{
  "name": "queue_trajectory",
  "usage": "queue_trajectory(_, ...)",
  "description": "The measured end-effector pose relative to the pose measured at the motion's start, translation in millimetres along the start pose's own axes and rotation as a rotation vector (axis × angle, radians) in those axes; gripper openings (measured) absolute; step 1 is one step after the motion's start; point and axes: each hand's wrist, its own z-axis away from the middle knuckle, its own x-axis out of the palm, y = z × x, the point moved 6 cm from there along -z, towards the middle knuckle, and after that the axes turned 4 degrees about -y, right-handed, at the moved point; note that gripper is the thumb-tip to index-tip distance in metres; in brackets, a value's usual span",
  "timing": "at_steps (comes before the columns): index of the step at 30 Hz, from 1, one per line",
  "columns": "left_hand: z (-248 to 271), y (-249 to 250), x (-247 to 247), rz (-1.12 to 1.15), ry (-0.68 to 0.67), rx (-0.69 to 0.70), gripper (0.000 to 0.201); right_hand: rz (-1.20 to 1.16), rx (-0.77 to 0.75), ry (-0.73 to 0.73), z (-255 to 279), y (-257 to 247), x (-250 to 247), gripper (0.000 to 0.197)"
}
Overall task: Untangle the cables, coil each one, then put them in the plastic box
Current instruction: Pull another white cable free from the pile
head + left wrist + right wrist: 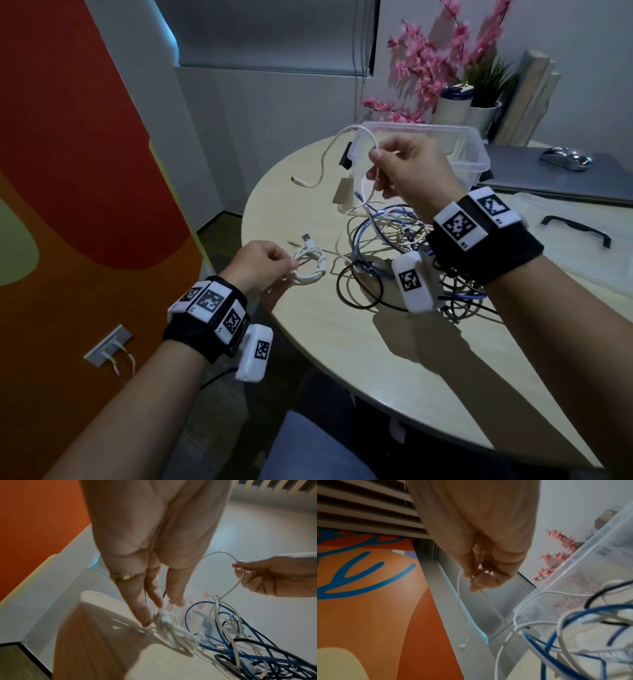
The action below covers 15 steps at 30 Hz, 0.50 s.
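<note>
On the round table, my left hand pinches a coiled white cable near the left edge. In the left wrist view its fingertips meet that coil. My right hand is raised in front of the clear plastic box and pinches a thin white cable. That cable arcs left to a hanging plug and runs down into the tangle of blue, black and white cables. The right wrist view shows the right hand, thin cable, box and tangle.
The box lid with a black handle lies at the right. Behind it are a closed laptop with a mouse on it. Vases with pink flowers stand behind the box. An orange wall is at the left.
</note>
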Motion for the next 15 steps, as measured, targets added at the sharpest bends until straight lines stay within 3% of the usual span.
queue_trajectory(4, -1.3, 13.1, 3.6, -0.133, -0.009, 0.047, 0.024, -0.103, -0.048, 0.020, 2.6, -12.6, -15.7, 0.014)
queue_trajectory(6, 4.1, 32.3, -2.2, -0.053, 0.135, 0.157, 0.032, -0.034, -0.076, -0.006, 5.2, -14.3, -17.8, 0.014)
queue_trajectory(9, 21.2, 72.2, -14.2, 0.069, 0.396, 0.465, 0.035, 0.136, -0.085, -0.066, 9.2, -9.3, -13.8, 0.014)
queue_trajectory(12, 25.8, 102.8, -3.4, 0.114, 0.284, 0.634, 0.035, 0.205, -0.057, -0.097, 13.3, -2.2, -10.3, 0.010)
queue_trajectory(15, 26.4, 120.0, 15.8, 0.109, 0.139, 0.696, 0.011, 0.249, -0.062, -0.145, 18.4, 1.1, -7.5, 0.012)
